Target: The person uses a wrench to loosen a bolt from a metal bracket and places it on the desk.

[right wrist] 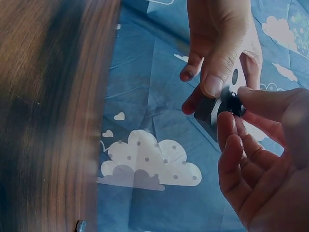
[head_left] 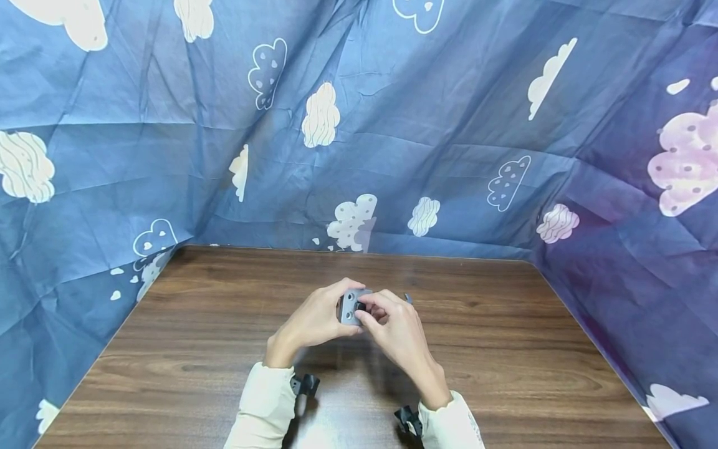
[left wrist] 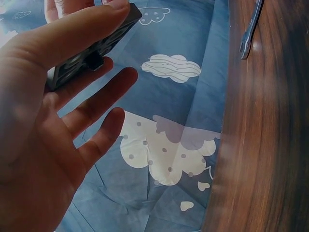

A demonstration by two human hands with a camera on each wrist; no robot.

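Observation:
My left hand (head_left: 314, 319) holds a small grey block (head_left: 348, 305) above the table, its thumb and fingers on opposite edges. Round holes show in the block's face. With thumb and fingertips, my right hand (head_left: 399, 328) pinches a small black round part (right wrist: 234, 104) at that face; it looks like a knob or bolt head, but the fingers cover much of it. In the left wrist view the block's dark, ribbed back (left wrist: 116, 35) shows, with a short black piece (left wrist: 94, 63) sticking out.
A metal wrench (left wrist: 250, 34) lies on the brown wooden table (head_left: 213, 324), mostly hidden behind my right hand in the head view. Blue cloth (head_left: 392, 156) printed with clouds hangs around the table's back and sides.

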